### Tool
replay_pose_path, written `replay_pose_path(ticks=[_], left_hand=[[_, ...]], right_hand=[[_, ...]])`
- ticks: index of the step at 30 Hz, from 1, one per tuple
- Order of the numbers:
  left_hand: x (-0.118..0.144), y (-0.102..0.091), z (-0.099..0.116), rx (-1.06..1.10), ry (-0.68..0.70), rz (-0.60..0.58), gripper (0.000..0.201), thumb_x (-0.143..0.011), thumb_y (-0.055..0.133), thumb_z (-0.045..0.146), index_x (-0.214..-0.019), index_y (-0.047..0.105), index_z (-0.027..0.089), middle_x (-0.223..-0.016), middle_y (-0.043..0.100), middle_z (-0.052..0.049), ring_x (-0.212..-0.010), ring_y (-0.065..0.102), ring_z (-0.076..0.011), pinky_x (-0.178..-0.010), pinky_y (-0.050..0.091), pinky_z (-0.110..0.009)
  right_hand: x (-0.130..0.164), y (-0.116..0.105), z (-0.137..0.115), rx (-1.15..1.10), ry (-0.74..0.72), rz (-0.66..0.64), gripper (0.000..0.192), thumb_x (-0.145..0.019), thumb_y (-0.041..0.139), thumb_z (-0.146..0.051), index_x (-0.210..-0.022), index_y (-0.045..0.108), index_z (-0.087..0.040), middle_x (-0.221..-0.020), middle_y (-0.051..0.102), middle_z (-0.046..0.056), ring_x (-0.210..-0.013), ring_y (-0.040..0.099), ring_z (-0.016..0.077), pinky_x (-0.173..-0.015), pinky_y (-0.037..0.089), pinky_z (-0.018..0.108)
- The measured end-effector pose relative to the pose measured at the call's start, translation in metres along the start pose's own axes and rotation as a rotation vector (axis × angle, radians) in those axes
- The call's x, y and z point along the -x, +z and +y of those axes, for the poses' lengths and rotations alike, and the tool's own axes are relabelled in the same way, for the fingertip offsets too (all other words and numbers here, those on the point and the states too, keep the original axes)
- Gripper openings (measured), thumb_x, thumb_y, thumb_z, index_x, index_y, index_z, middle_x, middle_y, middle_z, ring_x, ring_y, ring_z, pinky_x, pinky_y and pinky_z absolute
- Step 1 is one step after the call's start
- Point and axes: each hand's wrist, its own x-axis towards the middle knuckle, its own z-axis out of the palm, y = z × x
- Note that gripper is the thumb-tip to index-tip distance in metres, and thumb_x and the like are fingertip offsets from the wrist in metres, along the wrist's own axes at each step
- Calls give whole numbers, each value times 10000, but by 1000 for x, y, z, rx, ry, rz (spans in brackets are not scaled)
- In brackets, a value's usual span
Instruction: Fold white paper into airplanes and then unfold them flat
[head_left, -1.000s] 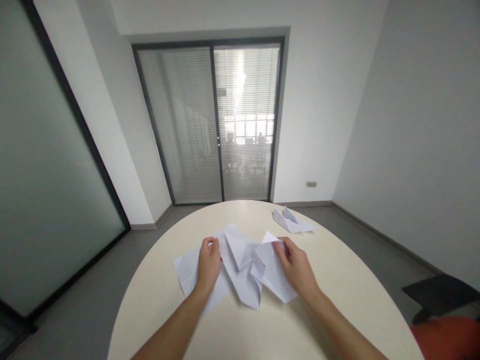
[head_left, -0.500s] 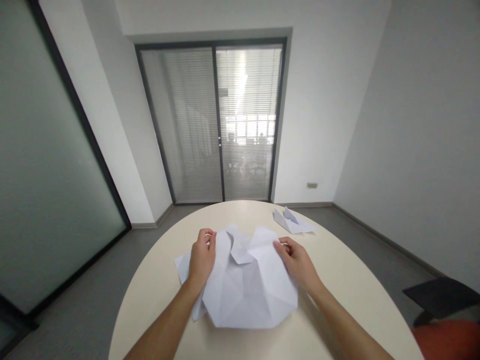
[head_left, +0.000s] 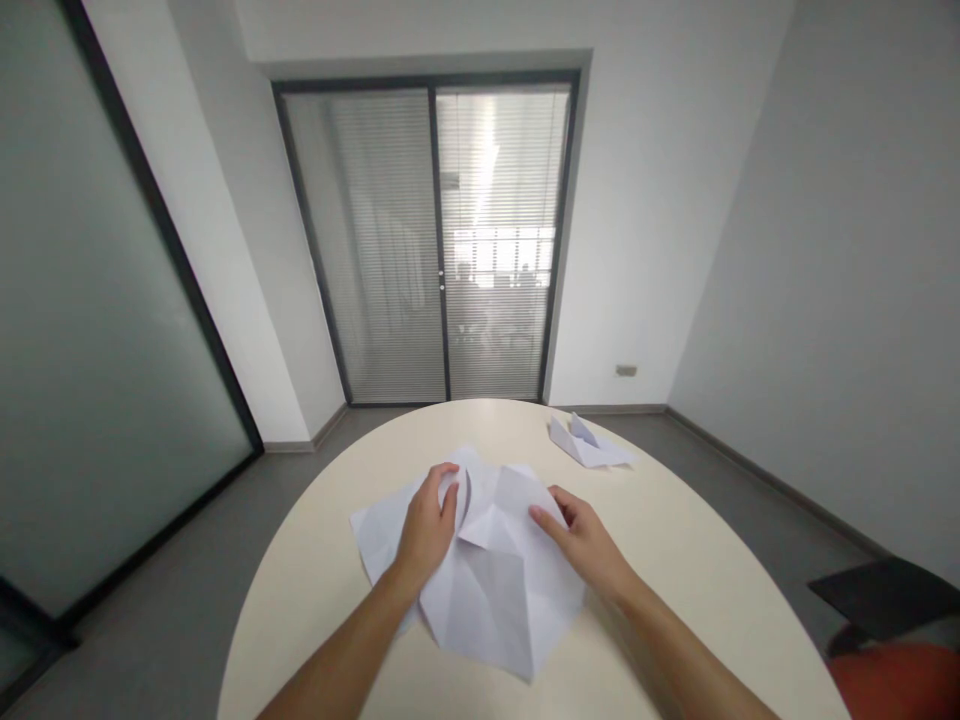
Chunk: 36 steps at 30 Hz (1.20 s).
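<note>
A creased sheet of white paper is between my two hands over the round table, its top folds bent inward and its lower corner pointing toward me. My left hand grips its upper left edge, thumb and fingers closed around a curled fold. At the right edge, my right hand pinches the paper with the thumb on top and the fingers behind. Under it on the left lies another white sheet, partly covered by the held paper and my left hand.
A folded white paper piece rests near the far right rim of the round cream table. To the lower right is a chair with black and red parts. Beyond the table stands a glass door with blinds.
My left hand has moved right and inward, bending the paper's upper left part. The held sheet has turned and its lower edge now comes to a corner. More of the underlying sheet shows.
</note>
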Motion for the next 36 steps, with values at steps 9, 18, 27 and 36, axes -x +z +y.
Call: replay_pose_path(ticks=[9,18,27,36], left_hand=[[-7,-7,0,3,-29,49,234,-899,493,374,-976,634,204,-1005,685,-69,-979,623,-233,-890,451,-351],[-24,-28,-21,-76,-65,213,272,-867,510,409,-983,644,202,-1025,689,-76,-960,620,-236,-839,466,-340],[-33,-45,-35,-319,-115,210,246,-873,461,296,-1009,634,187,-1056,694,-103,-1005,634,-249,-905,468,-377],[-25,-72,-43,-1050,-393,-177,259,-891,442,236,-1039,612,109,-1091,650,-205,-938,666,-321,-792,497,-410]], right_hand=[[-5,-6,4,-193,74,117,532,-823,570,-616,-1062,611,-142,-963,707,100,-835,657,242,-683,533,318],[-10,-28,12,-2,52,351,541,-822,547,-627,-1037,629,-137,-890,720,104,-832,663,264,-647,530,316],[-38,-26,30,86,62,368,621,-853,503,-562,-1305,467,-139,-897,694,85,-662,632,198,-564,501,298],[-64,55,7,802,-212,-167,471,-930,462,-409,-1379,494,-271,-1512,380,72,-1416,258,301,-1158,173,511]])
